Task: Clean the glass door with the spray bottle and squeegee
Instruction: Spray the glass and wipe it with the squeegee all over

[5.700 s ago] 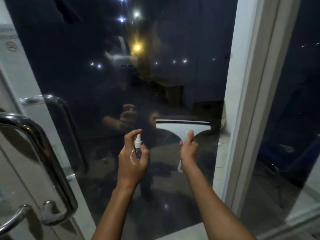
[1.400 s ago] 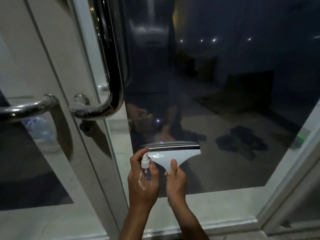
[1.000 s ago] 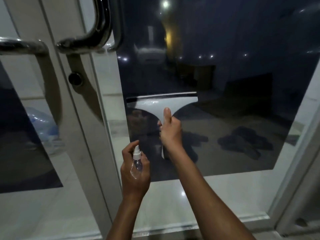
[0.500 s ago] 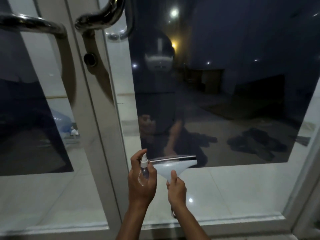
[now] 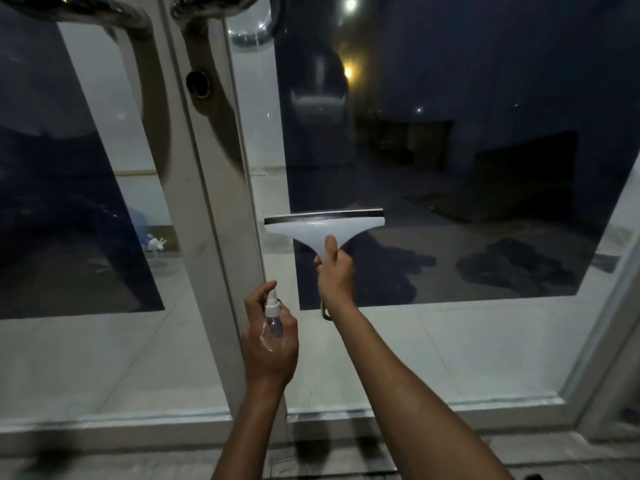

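The glass door fills the view, dark and reflective, with a pale floor showing through its lower part. My right hand grips the handle of a white squeegee, whose dark blade lies level against the glass near the door's left edge. My left hand holds a small clear spray bottle with a white nozzle, lower and to the left, index finger over the top. The bottle points toward the glass.
Chrome pull handles curve across the top left. A metal door stile with a round lock separates this pane from the left pane. The bottom rail and right frame bound the glass.
Since half a second ago my right hand has raised the squeegee up the glass from near the bottom. My left hand with the bottle has stayed low, now below the squeegee.
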`<action>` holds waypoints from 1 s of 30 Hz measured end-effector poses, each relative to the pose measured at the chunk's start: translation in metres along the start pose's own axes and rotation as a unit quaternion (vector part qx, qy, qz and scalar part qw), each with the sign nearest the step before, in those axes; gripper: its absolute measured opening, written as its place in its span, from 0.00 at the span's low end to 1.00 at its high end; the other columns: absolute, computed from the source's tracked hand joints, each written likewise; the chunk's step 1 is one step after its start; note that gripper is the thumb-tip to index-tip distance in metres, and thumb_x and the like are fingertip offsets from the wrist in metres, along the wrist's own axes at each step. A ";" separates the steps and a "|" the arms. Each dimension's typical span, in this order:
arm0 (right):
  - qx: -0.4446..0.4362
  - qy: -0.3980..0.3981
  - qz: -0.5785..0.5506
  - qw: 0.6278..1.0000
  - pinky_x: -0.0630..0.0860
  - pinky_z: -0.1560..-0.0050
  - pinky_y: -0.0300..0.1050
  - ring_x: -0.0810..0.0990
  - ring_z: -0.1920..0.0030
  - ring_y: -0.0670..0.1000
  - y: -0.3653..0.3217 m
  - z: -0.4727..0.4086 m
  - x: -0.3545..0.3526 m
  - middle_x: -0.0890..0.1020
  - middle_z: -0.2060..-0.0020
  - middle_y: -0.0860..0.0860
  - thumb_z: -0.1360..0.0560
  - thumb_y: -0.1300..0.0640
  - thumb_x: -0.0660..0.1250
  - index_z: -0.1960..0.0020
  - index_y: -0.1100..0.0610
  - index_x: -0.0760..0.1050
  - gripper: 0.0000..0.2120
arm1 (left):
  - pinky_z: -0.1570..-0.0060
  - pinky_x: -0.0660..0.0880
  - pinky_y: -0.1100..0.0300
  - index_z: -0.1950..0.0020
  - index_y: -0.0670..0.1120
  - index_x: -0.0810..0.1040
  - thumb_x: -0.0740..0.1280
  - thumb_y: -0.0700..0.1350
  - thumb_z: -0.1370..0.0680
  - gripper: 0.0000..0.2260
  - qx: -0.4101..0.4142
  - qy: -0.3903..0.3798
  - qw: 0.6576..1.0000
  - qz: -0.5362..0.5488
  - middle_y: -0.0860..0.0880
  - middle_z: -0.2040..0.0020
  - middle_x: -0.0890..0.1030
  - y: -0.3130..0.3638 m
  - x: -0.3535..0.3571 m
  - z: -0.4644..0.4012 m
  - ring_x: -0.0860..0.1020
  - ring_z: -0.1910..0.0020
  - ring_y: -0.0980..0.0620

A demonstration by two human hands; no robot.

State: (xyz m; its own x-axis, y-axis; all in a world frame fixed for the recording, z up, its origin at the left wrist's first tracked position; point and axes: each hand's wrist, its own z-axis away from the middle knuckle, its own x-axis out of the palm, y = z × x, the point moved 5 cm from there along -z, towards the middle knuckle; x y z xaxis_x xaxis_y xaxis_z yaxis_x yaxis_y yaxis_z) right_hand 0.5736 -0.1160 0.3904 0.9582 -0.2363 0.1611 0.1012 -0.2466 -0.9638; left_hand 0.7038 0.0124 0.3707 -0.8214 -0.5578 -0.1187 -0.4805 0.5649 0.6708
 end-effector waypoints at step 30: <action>-0.113 -0.164 0.572 0.796 0.80 0.44 0.50 0.82 0.51 0.56 -0.011 0.010 -0.136 0.82 0.49 0.58 0.18 0.51 0.64 0.41 0.58 0.76 0.12 | 0.57 0.77 0.74 0.35 0.57 0.64 0.64 0.47 0.20 0.15 0.124 -0.117 0.979 0.110 0.54 0.51 0.77 0.104 0.163 -0.033 0.79 0.59 0.64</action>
State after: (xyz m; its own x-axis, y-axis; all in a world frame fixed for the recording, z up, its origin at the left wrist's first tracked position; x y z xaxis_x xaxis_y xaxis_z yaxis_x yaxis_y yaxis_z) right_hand 0.4449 -0.0716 0.3769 0.4107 -0.1793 -0.8940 -0.9028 -0.2169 -0.3713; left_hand 0.5297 -0.0400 0.4455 -0.9471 -0.2689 -0.1752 -0.3209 0.8015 0.5046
